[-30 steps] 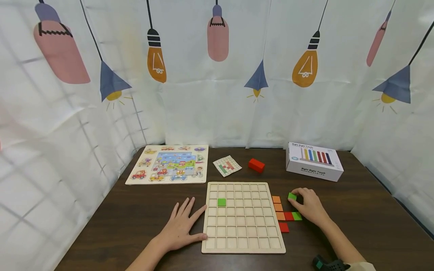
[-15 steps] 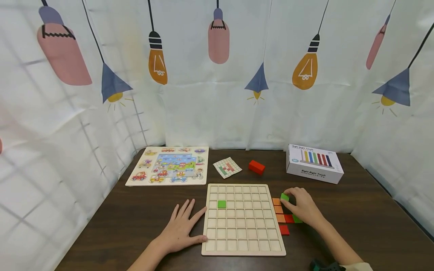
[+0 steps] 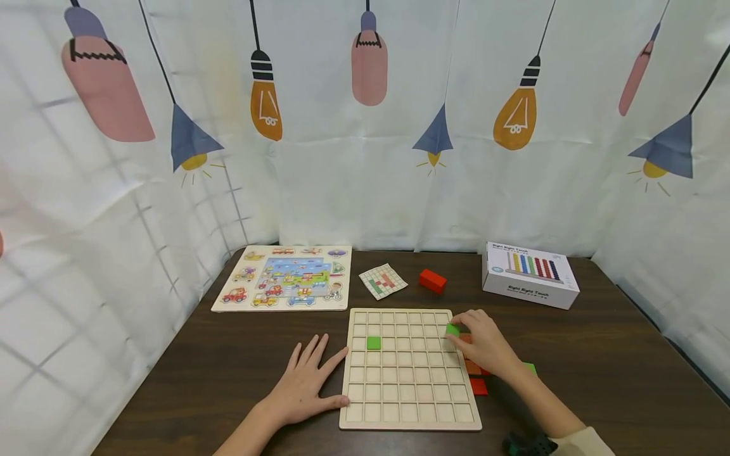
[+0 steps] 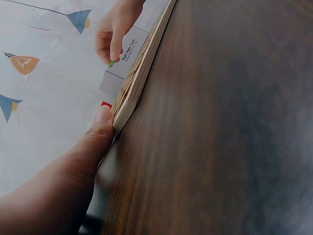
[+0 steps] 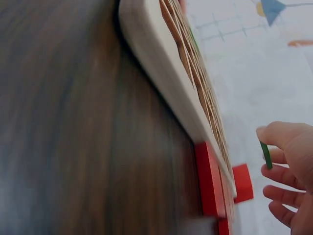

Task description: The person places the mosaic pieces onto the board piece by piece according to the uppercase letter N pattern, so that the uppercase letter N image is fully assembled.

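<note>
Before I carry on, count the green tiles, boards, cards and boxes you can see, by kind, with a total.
Green tiles: 3 (one in the grid board, one in the right hand, one partly hidden on the table)
Boards: 2 (the grid board, a picture puzzle)
Cards: 1
Boxes: 1
Total: 7

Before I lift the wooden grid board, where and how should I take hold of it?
I would grip the wooden grid board by its near and far rims, coming from both ends: it lies flat, tiles line its right edge, and a green tile sits in one cell.
</note>
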The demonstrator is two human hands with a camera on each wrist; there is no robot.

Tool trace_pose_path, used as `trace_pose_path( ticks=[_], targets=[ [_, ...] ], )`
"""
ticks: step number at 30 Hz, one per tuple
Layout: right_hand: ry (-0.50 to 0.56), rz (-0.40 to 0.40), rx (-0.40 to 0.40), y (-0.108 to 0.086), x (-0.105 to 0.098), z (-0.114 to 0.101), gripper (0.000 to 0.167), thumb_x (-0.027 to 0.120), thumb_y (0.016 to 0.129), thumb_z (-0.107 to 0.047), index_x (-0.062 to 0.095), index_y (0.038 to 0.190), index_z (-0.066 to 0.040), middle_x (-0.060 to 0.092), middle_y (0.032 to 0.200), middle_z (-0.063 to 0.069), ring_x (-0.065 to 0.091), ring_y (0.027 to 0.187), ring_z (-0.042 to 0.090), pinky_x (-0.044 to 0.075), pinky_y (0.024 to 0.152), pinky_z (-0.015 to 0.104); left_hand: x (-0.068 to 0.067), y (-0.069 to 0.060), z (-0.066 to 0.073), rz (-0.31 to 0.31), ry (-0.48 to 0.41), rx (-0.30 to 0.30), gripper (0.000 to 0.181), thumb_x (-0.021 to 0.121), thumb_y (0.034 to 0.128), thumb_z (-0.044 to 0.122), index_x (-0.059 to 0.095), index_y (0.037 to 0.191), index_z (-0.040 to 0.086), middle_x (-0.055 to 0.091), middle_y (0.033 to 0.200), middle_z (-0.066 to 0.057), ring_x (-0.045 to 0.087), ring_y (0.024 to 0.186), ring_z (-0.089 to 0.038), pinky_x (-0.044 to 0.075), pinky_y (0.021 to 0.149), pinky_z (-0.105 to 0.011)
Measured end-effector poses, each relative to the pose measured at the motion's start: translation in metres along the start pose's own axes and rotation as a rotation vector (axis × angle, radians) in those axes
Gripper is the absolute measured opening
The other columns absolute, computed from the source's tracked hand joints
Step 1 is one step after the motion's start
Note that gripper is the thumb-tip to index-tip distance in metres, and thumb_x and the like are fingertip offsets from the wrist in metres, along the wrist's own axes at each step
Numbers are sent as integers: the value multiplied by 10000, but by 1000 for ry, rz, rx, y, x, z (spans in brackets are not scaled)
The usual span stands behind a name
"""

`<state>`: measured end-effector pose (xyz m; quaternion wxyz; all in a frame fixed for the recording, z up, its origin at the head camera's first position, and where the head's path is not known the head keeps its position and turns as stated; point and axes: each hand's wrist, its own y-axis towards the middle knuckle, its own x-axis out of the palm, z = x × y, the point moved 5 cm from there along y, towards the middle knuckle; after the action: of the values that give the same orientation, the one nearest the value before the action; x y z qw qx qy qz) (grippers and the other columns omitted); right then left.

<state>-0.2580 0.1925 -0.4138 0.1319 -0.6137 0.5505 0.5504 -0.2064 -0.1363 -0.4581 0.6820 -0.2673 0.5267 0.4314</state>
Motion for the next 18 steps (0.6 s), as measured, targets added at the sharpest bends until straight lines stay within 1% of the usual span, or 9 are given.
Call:
trace_pose_path(
  ticks=[5, 12, 14, 18],
  targets=[
    [16, -12, -53, 7, 6, -17, 206, 761, 748, -181, 652, 913, -123, 555, 844, -71, 469, 830, 125, 439, 706, 325, 1, 0, 0, -3, 3, -2, 840, 419, 766, 749, 256, 1459, 304, 148, 1499, -172, 82, 1367, -364, 46, 1019, -599],
    [21, -43, -47, 13, 15, -34, 216, 761, 747, -210, 656, 921, -138, 546, 870, -77, 453, 847, 103, 434, 710, 322, 0, 0, 0, -4, 5, -2, 838, 415, 768, 749, 247, 1461, 308, 138, 1501, -173, 77, 1368, -362, 44, 1020, -600],
    [30, -36, -67, 14, 17, -38, 223, 771, 737, -210, 660, 916, -136, 546, 870, -69, 455, 851, 104, 436, 709, 322, 0, 0, 0, -3, 5, -5, 840, 414, 766, 752, 246, 1461, 311, 139, 1501, -173, 77, 1368, -361, 47, 1020, -601],
    [39, -7, -134, 16, 21, -47, 232, 789, 716, -208, 659, 894, -136, 546, 860, -55, 465, 849, 106, 434, 709, 323, 0, 0, 0, -1, 9, -4, 840, 411, 766, 753, 245, 1461, 312, 140, 1501, -172, 77, 1369, -360, 47, 1020, -599]
  ],
)
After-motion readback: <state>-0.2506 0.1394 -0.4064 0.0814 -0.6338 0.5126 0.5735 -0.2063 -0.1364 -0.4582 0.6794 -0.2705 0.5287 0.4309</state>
